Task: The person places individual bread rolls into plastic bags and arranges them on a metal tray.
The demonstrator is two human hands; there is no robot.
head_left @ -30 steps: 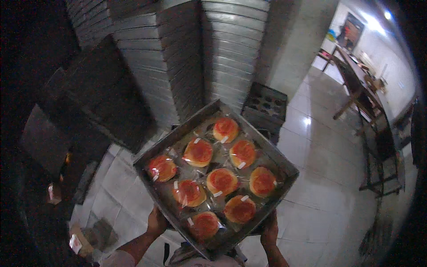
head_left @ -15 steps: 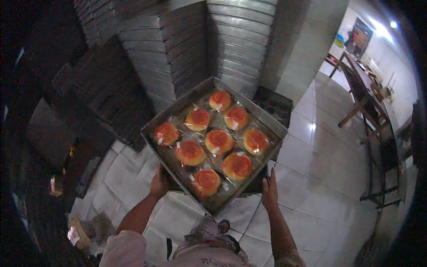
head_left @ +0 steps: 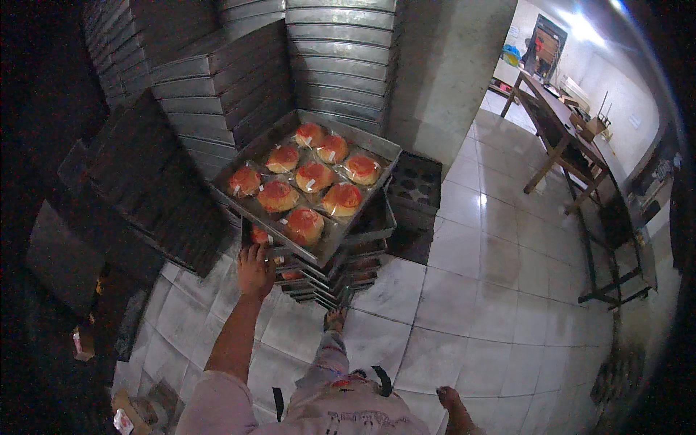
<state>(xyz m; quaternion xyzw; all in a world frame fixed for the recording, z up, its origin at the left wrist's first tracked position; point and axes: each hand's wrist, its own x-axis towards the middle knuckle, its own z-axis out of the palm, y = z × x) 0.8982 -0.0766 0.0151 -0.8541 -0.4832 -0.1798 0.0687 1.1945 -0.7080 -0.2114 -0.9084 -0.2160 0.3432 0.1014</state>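
Note:
A square metal tray [head_left: 341, 248] of several round buns [head_left: 314, 176] rests askew on top of a stack of similar trays [head_left: 378, 217]. The buns have orange-red tops and sit in clear wrappers. At the stack's near left side is my left hand [head_left: 255, 272], its fingers apart and touching the tray edges just under the top tray's rim. More buns show in the tray beneath, partly covered. My right hand [head_left: 449, 397] hangs low at the right, away from the trays, with its fingers curled in; whether anything is inside them is hidden.
Tall stacks of metal trays [head_left: 337, 58] stand behind and to the left [head_left: 148, 181]. A dark tray with round hollows [head_left: 415, 177] lies right of the bun stack. Long wooden tables [head_left: 558, 130] line the right wall. A cardboard scrap [head_left: 129, 406] lies at lower left on white tiles.
The tray of buns has gone from between both my hands onto the stack. My right hand has let go and dropped to the lower right; my left stays at the stack's side.

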